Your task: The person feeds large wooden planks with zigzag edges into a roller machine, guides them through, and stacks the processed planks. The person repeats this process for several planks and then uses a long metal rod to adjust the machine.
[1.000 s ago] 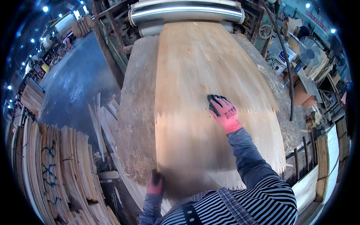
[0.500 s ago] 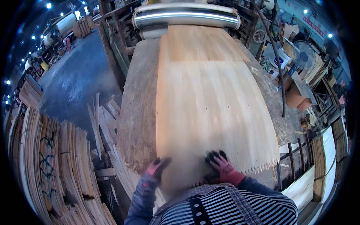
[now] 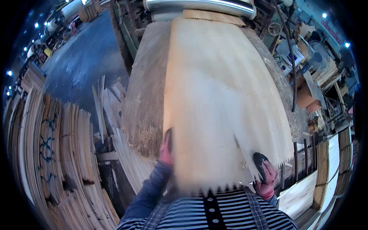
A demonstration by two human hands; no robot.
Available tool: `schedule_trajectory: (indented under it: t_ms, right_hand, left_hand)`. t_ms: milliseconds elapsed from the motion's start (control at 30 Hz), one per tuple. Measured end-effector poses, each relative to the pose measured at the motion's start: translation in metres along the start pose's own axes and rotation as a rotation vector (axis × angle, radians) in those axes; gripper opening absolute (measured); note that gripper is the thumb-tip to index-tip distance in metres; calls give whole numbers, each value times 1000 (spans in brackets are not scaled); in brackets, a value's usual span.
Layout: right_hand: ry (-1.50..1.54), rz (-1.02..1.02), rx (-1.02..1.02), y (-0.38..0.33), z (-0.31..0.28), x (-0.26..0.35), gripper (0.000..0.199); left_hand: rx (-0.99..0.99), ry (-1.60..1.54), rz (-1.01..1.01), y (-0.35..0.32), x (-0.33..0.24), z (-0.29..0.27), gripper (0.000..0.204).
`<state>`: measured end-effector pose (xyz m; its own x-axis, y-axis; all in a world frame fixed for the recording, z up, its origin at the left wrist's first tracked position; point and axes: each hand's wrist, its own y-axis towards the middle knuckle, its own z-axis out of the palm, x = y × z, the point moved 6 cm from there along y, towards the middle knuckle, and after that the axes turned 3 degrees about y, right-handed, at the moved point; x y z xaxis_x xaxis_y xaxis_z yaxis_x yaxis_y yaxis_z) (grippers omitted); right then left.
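Gloved fingers [image 3: 260, 165] of the right hand [image 3: 264, 177] are curled over the near right corner of the veneer sheet [image 3: 218, 99], pinching its toothed, jagged near edge. The left hand [image 3: 166, 147] grips the sheet's left edge a little farther up, fingers folded around the edge; motion blur hides how tightly.

In the head view, the only one here, the veneer sheet is a pale, thin, wide panel lying over a rougher, darker stack of sheets [image 3: 147, 107] on the work table. Its long axis runs from the near edge, right at the person's striped shirt [image 3: 214, 211], away to the far end, where it meets a metal roller [image 3: 199, 4] of the machine. The near end is raised toward the chest, so the sheet points away and slightly down toward the roller.

As a judgement: the sheet looks thin and brittle, and its near edge is already split into points. Holding it only at two near corners could let it crack along the grain or sag in the middle. A split runs in from the near edge close to the right hand, and pulling unevenly could lengthen it. The sheet may also catch on the rough stack beneath.

To the left stand upright bundles of veneer strips [image 3: 50, 153]; a cardboard box [image 3: 306, 96] sits far right.
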<state>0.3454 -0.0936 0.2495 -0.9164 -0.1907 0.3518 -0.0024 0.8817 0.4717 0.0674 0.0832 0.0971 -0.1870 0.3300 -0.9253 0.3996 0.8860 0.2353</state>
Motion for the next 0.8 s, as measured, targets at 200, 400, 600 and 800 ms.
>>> schedule_trajectory:
  t_ms: [200, 400, 600, 800]
  right_hand:
    - [-17, -21, 30, 106, 50, -7, 43]
    - [-66, -73, -32, 205, 130, -60, 39]
    - [-121, -21, -15, 287, 212, -117, 44]
    - [-198, -2, 106, 258, 219, -85, 58]
  left_hand:
    - [56, 796, -108, -31, 58, 0, 42]
    - [-308, -32, -526, 2, 67, -25, 64]
    - [-266, 6, -548, -13, 107, -45, 44]
    - [-352, 136, -514, -7, 83, -40, 44]
